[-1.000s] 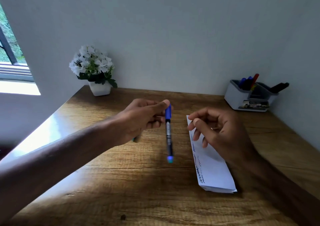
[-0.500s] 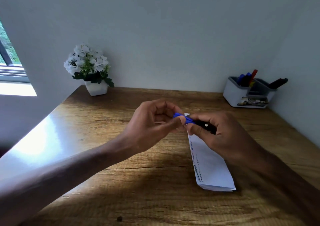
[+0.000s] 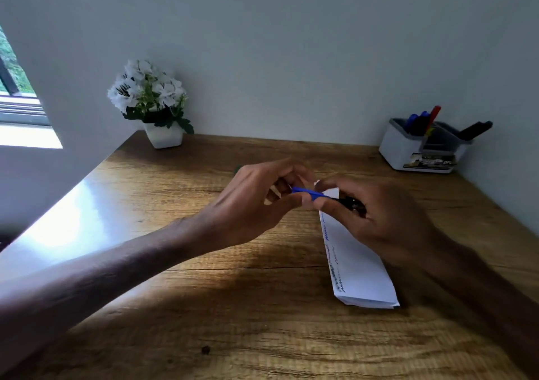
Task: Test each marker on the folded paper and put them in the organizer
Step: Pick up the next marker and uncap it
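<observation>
The folded paper [image 3: 354, 258] lies nearest on the wooden tabletop [image 3: 180, 315], its long axis running away from the person and leaning slightly left, with scribbled test marks along its left edge. Above its far end, both hands meet on a blue marker [image 3: 310, 193] held roughly level, long axis left to right, blue cap end toward the left. The left hand [image 3: 256, 201] has its grip pinched narrowly on the blue cap end; the right hand [image 3: 376, 216] has its grip wrapped around the dark barrel. Farther back, right, the organizer [image 3: 408, 152] holds several markers; a potted white-flowered plant [image 3: 151, 102] stands at back left.
</observation>
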The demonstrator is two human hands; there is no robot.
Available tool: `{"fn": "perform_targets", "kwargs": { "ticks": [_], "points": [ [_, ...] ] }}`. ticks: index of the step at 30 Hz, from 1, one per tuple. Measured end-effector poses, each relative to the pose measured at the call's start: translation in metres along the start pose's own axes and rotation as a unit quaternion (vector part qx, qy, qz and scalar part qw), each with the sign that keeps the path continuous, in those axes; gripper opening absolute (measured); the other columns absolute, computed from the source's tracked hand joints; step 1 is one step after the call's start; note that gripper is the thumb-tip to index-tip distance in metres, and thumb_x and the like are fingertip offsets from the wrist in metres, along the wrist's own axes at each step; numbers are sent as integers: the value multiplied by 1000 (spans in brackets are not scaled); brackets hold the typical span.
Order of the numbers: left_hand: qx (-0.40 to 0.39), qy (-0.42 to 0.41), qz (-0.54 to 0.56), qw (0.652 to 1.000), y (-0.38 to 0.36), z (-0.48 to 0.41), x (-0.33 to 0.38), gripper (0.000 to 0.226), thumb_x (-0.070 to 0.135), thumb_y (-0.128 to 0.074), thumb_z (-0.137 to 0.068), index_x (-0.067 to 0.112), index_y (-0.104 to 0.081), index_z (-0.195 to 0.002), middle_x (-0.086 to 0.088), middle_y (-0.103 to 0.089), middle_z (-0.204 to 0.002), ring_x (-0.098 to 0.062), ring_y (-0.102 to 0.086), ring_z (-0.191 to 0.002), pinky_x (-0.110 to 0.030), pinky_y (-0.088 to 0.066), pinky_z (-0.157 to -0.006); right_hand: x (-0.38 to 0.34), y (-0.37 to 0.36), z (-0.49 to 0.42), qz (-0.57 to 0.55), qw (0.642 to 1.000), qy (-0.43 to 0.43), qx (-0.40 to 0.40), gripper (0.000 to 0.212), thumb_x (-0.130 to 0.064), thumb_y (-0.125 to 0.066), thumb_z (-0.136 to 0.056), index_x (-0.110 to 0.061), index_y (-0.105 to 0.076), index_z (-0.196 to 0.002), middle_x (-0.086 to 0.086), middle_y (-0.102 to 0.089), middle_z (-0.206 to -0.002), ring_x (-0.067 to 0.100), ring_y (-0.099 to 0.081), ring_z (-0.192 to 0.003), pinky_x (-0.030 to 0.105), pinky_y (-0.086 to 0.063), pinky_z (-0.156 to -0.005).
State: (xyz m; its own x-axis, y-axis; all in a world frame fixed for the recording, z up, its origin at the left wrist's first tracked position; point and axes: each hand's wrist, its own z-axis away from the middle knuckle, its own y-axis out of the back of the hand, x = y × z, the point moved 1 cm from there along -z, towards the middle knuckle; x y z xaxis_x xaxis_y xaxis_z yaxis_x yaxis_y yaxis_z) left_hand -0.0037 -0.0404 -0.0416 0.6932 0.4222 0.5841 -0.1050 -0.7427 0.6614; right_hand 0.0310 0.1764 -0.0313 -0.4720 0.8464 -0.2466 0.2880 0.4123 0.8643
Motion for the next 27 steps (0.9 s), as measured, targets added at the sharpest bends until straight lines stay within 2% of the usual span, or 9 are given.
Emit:
{"fn": "perform_targets", "kwargs": {
  "ticks": [2,3,6,10,13,16,19,23,27],
  "points": [
    [-1,-5,-72,997,-3,1,-7,33,27,-58,-101,23,-62,-133,9,-67,-110,-4,-62,-94,-22,-55,-74,6,2,-1,-84,996,-38,-19,21,-46,-42,-102,-36,-59,-109,-7,-65,-73,11,-62,-65,38,-53,-59],
    [0,-3,-99,995,-4,1,-11,30,25,-53,-103,21,-62,-132,7,-64,-111,-4,-59,-94,-23,-53,-75,11,5,-2,-162,985,-63,-23,15,-31,-43,-106,-33,-57,-104,-2,-65,-73,16,-60,-65,39,-51,-58],
    [-1,33,-97,995,-5,2,-20,22,21,-42,-107,15,-63,-110,1,-61,-98,-11,-53,-87,-31,-46,-73,27,21,-7,-375,920,-116,-5,36,5,-37,-103,-19,-64,-99,4,-67,-80,17,-54,-62,28,-42,-48],
    [-22,68,-5,997,-5,8,-17,28,24,-37,-110,19,-58,-93,3,-56,-79,-9,-50,-71,-21,-36,-62,40,31,-9,-550,816,-179,-5,42,8,-36,-100,-11,-66,-123,11,-73,-105,16,-71,-85,24,-58,-59],
    [-54,95,-16,994,-13,9,-13,36,50,-38,-107,22,-50,-88,6,-50,-78,-5,-42,-67,-24,-37,-65,39,22,-6,-521,833,-184,-21,32,-11,-57,-91,-5,-65,-122,12,-75,-103,19,-73,-87,23,-58,-55],
    [-83,89,-39,992,-17,11,-8,48,75,-47,-88,29,-46,-103,10,-55,-97,-2,-50,-79,-29,-48,-73,31,5,-4,-455,865,-200,-60,29,-28,-60,-88,-6,-69,-105,13,-75,-88,24,-70,-72,26,-51,-47],
    [-125,82,-68,986,-20,14,1,74,79,-59,-74,27,-40,-124,9,-48,-121,-9,-51,-108,-34,-49,-92,25,-3,0,-437,874,-200,-76,22,-22,-54,-97,-6,-68,-104,16,-75,-84,27,-71,-70,32,-55,-51],
    [-159,63,-101,980,-27,15,10,93,79,-66,-69,20,-34,-133,5,-40,-121,-15,-44,-113,-40,-41,-105,22,-4,8,-444,873,-195,-58,29,-23,-57,-93,-7,-65,-115,14,-78,-95,27,-77,-87,38,-65,-68],
    [-181,59,-125,974,-29,16,8,100,80,-70,-69,19,-33,-140,8,-38,-125,-12,-40,-120,-41,-29,-115,21,-4,17,-463,864,-195,-37,32,-22,-65,-82,-3,-73,-106,15,-78,-93,32,-77,-84,33,-64,-66]
  ]
}}
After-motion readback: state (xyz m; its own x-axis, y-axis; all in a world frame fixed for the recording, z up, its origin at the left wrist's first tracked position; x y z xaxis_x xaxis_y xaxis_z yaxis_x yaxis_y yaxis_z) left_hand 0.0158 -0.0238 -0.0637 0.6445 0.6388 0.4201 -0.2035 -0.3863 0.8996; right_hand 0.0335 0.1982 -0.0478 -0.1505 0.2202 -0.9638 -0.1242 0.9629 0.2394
